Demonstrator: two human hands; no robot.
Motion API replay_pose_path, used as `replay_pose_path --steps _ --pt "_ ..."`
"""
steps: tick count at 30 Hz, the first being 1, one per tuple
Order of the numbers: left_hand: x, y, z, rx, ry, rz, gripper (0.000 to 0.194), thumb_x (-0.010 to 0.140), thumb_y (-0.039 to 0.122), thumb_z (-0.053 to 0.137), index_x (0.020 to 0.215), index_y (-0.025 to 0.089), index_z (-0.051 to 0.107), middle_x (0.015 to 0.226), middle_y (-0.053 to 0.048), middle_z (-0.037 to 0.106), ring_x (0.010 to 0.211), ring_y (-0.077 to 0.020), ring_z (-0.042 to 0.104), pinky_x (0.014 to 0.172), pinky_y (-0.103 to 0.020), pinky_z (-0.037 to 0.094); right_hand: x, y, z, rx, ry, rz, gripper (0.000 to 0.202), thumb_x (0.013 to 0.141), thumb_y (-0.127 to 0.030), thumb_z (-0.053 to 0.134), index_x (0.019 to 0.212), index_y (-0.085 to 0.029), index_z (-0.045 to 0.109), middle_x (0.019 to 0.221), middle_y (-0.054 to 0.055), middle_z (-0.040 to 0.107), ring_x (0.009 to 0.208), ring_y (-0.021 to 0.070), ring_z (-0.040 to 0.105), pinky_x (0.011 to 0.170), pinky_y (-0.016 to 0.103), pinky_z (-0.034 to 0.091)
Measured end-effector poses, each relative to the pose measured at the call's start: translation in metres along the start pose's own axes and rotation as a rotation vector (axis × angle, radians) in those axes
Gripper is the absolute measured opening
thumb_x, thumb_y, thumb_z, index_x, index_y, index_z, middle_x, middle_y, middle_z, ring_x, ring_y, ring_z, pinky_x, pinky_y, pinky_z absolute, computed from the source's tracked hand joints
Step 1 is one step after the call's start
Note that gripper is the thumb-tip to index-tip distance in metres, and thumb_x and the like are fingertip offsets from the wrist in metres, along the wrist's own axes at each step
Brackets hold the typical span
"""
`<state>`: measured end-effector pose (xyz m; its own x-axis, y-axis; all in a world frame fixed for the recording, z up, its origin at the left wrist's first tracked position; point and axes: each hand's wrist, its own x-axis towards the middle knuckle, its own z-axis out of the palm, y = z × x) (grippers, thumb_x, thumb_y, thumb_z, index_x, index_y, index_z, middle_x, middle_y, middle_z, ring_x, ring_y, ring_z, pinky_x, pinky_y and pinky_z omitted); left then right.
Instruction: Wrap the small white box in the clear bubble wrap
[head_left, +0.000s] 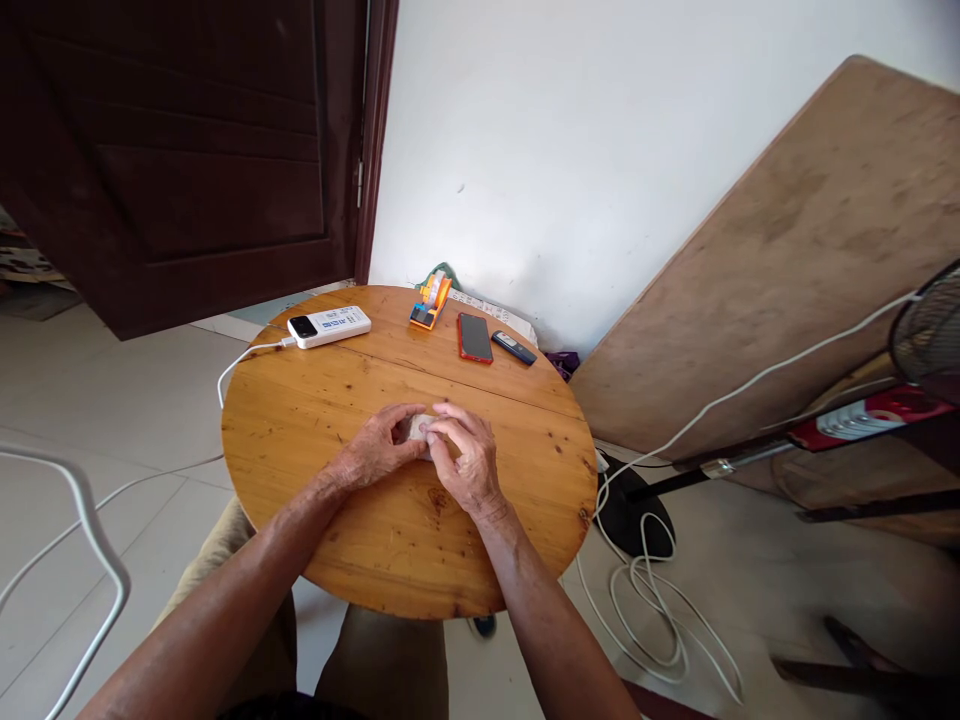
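Between my two hands, near the middle of the round wooden table (300, 430), is a small whitish object (421, 427), partly covered by fingers. My left hand (381, 442) has its thumb and fingers closed around the object's left side. From the right, my right hand (466, 452) bends over it, with thumb and fingertips pinched at its right part. What the object is cannot be made out.
Along the table's far side lie a white power bank (330, 326) with a cable, an orange tape dispenser (430, 300), a red-edged phone (475, 338) and a dark blue device (514, 347). A fan (862, 420) and coiled cable (660, 610) are at the right.
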<state>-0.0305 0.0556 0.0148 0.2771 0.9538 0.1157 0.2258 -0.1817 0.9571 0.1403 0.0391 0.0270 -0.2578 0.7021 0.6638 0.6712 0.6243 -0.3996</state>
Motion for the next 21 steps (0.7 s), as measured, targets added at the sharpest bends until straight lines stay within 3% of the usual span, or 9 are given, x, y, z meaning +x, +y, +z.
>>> replay_pose_path --steps 6,10,16,21 --pt "-0.001 0.0 -0.003 0.022 -0.02 -0.002 0.052 0.075 0.029 0.067 0.125 0.016 0.06 0.108 -0.008 0.066 0.084 -0.0174 0.06 0.078 -0.032 0.05 0.004 0.003 -0.01 0.036 0.093 0.107 0.015 0.087 -0.02 0.054 0.087 -0.025 0.068 0.111 0.007 0.07 0.107 0.0241 0.064 0.096 0.042 0.046" --pt "-0.001 -0.002 -0.003 0.0 -0.03 0.005 0.051 0.076 0.031 0.066 0.125 0.018 0.06 0.105 -0.007 0.066 0.084 -0.0175 0.06 0.078 -0.032 0.049 0.004 0.008 -0.01 0.098 0.061 0.16 0.017 0.086 -0.018 0.053 0.089 -0.024 0.068 0.114 0.008 0.069 0.11 0.0238 0.063 0.098 0.042 0.047" --pt "0.0 -0.004 -0.004 -0.026 -0.049 -0.014 0.054 0.075 0.034 0.067 0.126 0.018 0.058 0.1 -0.006 0.067 0.084 -0.0184 0.06 0.077 -0.033 0.05 0.002 0.009 -0.006 0.08 -0.054 0.107 0.022 0.086 -0.016 0.053 0.091 -0.025 0.072 0.122 0.007 0.066 0.113 0.0239 0.061 0.099 0.043 0.046" --pt "0.001 -0.006 -0.003 -0.002 -0.03 -0.004 0.053 0.076 0.032 0.067 0.126 0.017 0.059 0.097 -0.005 0.066 0.083 -0.0179 0.059 0.076 -0.032 0.05 0.0 0.006 -0.005 -0.01 -0.076 -0.015 0.027 0.083 -0.012 0.052 0.091 -0.027 0.074 0.125 0.005 0.065 0.11 0.0241 0.061 0.096 0.044 0.045"
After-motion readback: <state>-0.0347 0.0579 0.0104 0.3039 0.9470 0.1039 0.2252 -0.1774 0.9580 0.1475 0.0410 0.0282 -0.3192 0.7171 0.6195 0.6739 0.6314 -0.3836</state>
